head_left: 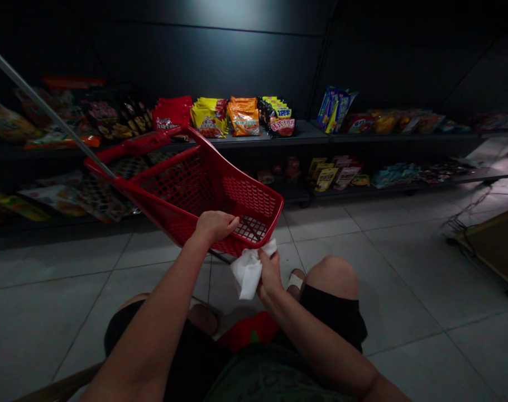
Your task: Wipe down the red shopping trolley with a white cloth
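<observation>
A red plastic shopping cart (pixel 170 184) with perforated sides stands in front of me, its near end close to my knees. My left hand (pixel 216 226) is closed over the upper rim of the cart's near side. A white cloth (pixel 249 271), crumpled and hanging down, is pinched in my right hand (pixel 271 271). Part of the cloth touches or lies very near the cart's front corner. Below the basket, the cart's frame is mostly hidden by my arms and the cloth.
Dark shelves hold bagged snacks, among them orange packets (pixel 244 117) and yellow pouches (pixel 326 177). A pale pole (pixel 44 106) slants across the left, in front of the cart. On the right stands a brownish panel (pixel 492 251) on casters. Grey tiles (pixel 388 268) cover the floor.
</observation>
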`<action>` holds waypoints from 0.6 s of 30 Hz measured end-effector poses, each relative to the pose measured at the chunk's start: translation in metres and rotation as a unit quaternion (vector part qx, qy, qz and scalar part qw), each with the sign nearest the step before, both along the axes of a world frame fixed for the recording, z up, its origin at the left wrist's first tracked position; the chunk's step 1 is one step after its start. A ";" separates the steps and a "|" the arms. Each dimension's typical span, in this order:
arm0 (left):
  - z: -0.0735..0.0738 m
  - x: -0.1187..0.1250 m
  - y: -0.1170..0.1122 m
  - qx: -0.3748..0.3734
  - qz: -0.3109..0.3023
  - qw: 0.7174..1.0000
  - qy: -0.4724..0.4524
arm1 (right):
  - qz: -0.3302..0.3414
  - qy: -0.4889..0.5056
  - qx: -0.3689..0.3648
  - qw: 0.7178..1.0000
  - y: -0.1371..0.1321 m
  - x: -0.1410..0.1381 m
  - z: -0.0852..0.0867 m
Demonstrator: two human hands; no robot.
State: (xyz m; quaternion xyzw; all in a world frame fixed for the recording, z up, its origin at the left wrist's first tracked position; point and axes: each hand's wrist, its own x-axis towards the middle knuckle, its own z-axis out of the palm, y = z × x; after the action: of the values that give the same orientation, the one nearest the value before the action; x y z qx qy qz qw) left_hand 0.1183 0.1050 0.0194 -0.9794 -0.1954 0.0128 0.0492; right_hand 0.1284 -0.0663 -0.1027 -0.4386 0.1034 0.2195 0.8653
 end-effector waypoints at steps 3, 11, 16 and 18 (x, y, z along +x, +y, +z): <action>0.000 0.000 0.001 0.000 -0.001 1.000 0.003 | 0.007 0.006 -0.012 1.000 -0.001 0.002 -0.014; 0.005 -0.002 -0.003 -0.002 -0.007 1.000 0.007 | 0.015 -0.009 -0.026 1.000 -0.007 0.000 -0.020; 0.006 -0.004 -0.006 -0.001 -0.018 1.000 0.015 | -0.042 -0.076 -0.054 0.995 0.001 0.046 -0.001; 0.006 -0.006 -0.005 -0.007 -0.028 0.999 0.022 | -0.082 -0.091 -0.064 0.990 0.008 0.086 0.010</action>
State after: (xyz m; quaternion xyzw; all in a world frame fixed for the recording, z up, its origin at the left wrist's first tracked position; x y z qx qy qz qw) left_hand 0.1125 0.0995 0.0252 -0.9842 -0.1670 0.0338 0.0473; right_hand 0.2146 -0.0583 -0.0925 -0.5014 0.0735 0.1000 0.8563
